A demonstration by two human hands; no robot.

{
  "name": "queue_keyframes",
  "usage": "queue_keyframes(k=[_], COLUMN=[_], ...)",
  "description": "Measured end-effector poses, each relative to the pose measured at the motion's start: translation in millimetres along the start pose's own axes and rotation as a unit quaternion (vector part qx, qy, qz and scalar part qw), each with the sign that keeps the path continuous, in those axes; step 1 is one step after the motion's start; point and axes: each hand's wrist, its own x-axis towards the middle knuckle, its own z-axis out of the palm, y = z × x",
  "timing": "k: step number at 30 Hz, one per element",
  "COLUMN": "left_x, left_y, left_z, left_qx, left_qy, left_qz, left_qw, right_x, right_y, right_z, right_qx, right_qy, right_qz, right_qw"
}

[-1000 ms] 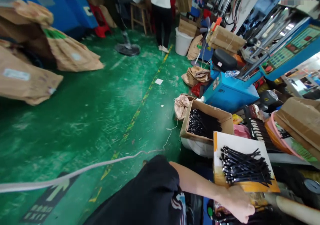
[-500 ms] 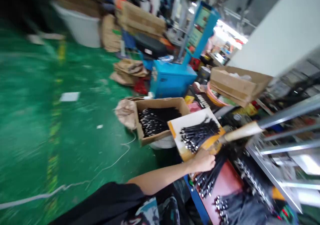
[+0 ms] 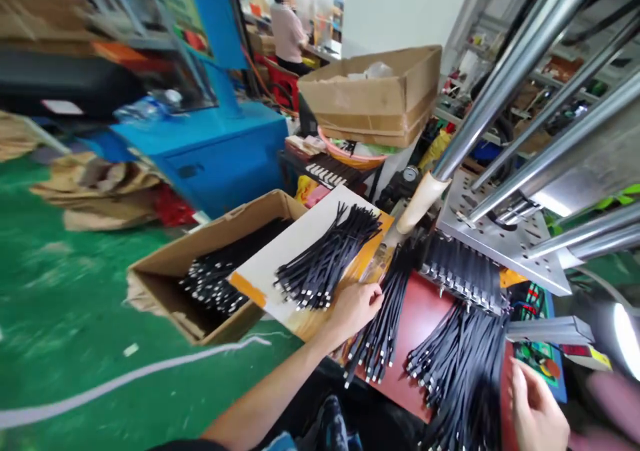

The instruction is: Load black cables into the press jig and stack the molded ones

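Observation:
My left hand [image 3: 356,307] is closed, its curled fingers lying at the edge of a white-and-orange board [image 3: 295,244]. Whatever is inside those fingers is hidden. Right beside it hangs a bundle of black cables [image 3: 385,324] with metal-tipped ends. Another black cable bundle [image 3: 327,257] lies on the board. My right hand [image 3: 539,407], fingers loosely bent and apart with nothing visible in them, is at the lower right. Near it, a larger bunch of cables [image 3: 463,364] spreads over the reddish-brown table [image 3: 415,311]. A row of cables sits in a metal fixture [image 3: 460,281].
Metal rods [image 3: 520,71] and a drilled plate [image 3: 500,227] stand over the fixture. A cardboard box [image 3: 200,317] of cables is at the left, and another carton [image 3: 355,104] behind. A blue machine [image 3: 225,151] stands further back. A person [image 3: 289,24] sits in the distance.
The view has swung right and closer to the table. My right hand has come into sight at the lower right. My left hand stays closed by the board's edge.

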Motion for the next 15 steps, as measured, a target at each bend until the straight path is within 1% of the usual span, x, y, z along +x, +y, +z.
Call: queue_keyframes(k=[1, 2, 3, 5, 7, 10, 12, 13, 15], left_x=[1.9, 3.7, 5.2, 6.8, 6.2, 1.3, -4.1, -7.3, -13.9], left_y=[1.2, 2.6, 4.0, 6.6, 8.5, 11.0, 14.0, 16.1, 21.8], left_z=[0.1, 0.5, 1.2, 2.7, 3.2, 0.4, -3.0, -4.9, -8.5], left_qx=[-0.005, -0.01, -0.014, -0.016, -0.015, -0.012, -0.032, -0.052, -0.1], left_qy=[-0.011, -0.021, -0.03, -0.04, -0.04, -0.024, -0.013, -0.011, -0.011], left_qz=[-0.003, -0.006, -0.01, -0.018, -0.023, -0.025, -0.019, -0.012, 0.0], left_qw=[1.0, 1.0, 0.999, 0.999, 0.999, 0.999, 0.999, 0.999, 0.995], right_x=[12.3, 27.8, 46.4, 90.2, 136.3, 195.6, 222.1, 229.8, 231.9], right_y=[-13.1, -28.2, -44.0, -73.1, -95.2, -116.9, -126.1, -129.3, -132.5], right_z=[0.2, 2.1, 6.0, 19.6, 38.2, 65.3, 77.3, 80.7, 81.9], right_qx=[0.019, 0.034, 0.033, 0.002, -0.057, -0.119, -0.119, -0.117, -0.112], right_qy=[-0.009, -0.034, -0.056, -0.07, -0.062, -0.031, -0.015, -0.009, 0.002], right_qz=[-0.015, -0.047, -0.086, -0.157, -0.213, -0.229, -0.225, -0.227, -0.23], right_qw=[1.0, 0.998, 0.994, 0.985, 0.973, 0.966, 0.967, 0.967, 0.967])
